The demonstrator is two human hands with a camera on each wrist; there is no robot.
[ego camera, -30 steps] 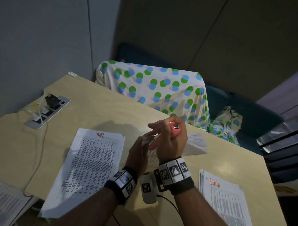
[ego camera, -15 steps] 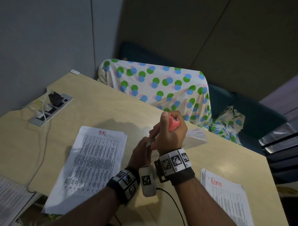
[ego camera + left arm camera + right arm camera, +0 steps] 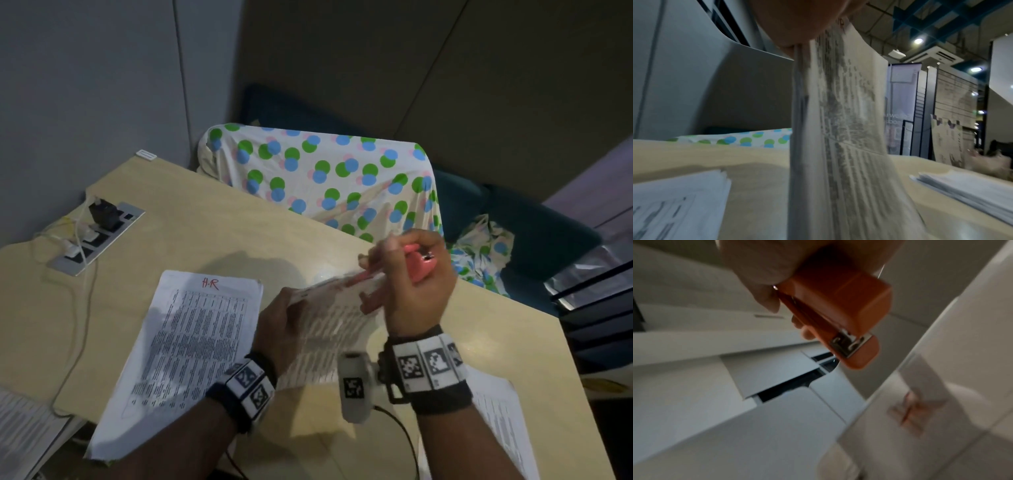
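Note:
My left hand (image 3: 279, 317) pinches the top left edge of a sheaf of printed papers (image 3: 329, 318), held above the table and blurred by motion. In the left wrist view the papers (image 3: 840, 129) hang down from my fingers (image 3: 797, 21), edge on. My right hand (image 3: 407, 281) grips a small pink-orange stapler (image 3: 423, 265) just above the sheaf's right end. Some of its fingers lie against the paper. In the right wrist view the stapler (image 3: 838, 309) sits in my curled hand (image 3: 760, 264), its metal mouth pointing down. A sheet with red writing (image 3: 920, 410) is beside it.
On the wooden table (image 3: 212, 236) lie a paper stack marked "H.R" (image 3: 191, 342) at the left and another stack (image 3: 503, 428) at the right. A power strip with plugs (image 3: 97, 236) sits far left. A dotted cloth (image 3: 325, 178) covers a chair behind the table.
The stapler has come off the papers' corner and moved right. The sheaf has swung from nearly edge-on to facing me, spread between both hands.

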